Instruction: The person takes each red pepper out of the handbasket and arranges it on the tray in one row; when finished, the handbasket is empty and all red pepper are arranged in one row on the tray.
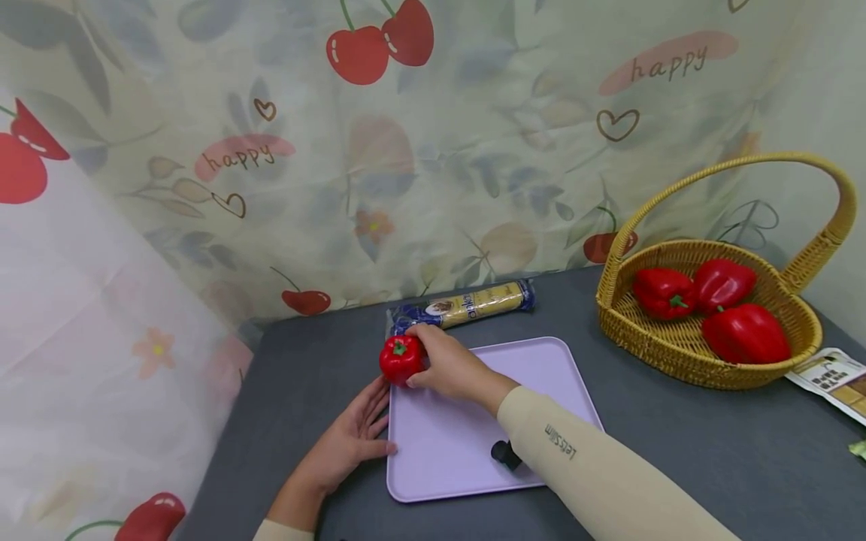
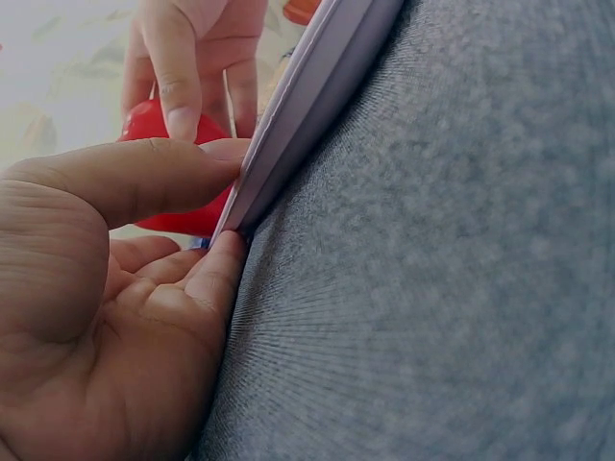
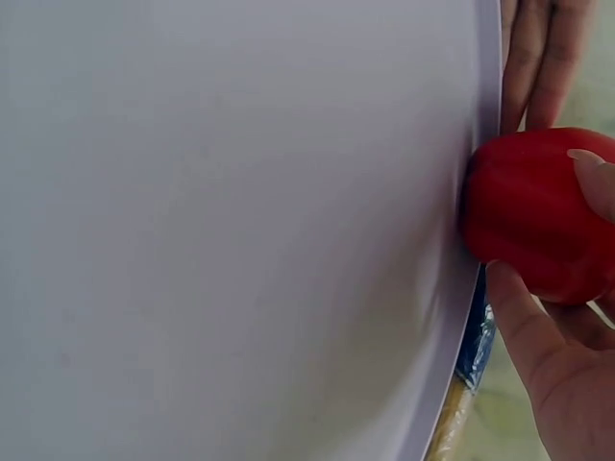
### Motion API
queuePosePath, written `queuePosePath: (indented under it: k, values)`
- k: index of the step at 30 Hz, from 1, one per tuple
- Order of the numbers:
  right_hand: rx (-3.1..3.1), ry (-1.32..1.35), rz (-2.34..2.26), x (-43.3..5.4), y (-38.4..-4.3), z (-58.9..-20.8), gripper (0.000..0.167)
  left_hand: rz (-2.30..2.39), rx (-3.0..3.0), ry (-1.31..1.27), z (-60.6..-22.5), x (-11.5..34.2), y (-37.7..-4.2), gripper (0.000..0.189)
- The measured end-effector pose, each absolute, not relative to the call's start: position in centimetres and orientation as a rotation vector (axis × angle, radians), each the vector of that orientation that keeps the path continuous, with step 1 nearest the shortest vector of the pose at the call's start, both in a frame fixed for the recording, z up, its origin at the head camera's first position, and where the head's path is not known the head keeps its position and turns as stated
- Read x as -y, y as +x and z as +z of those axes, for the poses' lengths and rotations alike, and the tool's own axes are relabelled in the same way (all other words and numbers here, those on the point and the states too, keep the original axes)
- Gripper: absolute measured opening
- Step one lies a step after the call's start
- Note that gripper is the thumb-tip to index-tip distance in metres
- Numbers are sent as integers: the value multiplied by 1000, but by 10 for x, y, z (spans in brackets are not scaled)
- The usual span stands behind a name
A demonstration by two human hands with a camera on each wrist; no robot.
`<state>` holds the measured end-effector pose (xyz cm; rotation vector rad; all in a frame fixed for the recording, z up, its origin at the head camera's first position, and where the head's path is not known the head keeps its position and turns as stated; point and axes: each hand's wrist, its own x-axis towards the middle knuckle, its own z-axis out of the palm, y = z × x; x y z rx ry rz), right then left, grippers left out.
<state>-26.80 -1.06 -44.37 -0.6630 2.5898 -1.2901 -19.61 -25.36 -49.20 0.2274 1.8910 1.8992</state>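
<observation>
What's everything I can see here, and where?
Table: 1, dark grey, in foreground
Tray: 1, lilac, on table
Pepper: 1, red, tray's far left corner
Long packet: 1, blue and yellow, behind tray
Basket: 1, tan, table's right side
Basket peppers: 3, red, inside it
Flat packet: 1, white and brown, right of basket
Green item: 1, green, right edge, cropped
Cloth: at least 1, pale, cherry-patterned, behind table
Black object: 1, black, beside right sleeve
Sleeves: 2, beige, on arms
Left hand: 1, bare, at tray's left edge
Right hand: 1, bare, gripping pepper

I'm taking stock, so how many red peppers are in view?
4: one red pepper in the right hand, three in the wicker basket: left pepper, back pepper, front pepper.
</observation>
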Motion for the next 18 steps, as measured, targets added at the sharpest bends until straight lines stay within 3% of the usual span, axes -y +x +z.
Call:
queuePosePath:
  k: [18]
  values:
    - [-2538,-678,-1336,-2,-267,-444,85,1892,-1891,197,-492,254,-197,114]
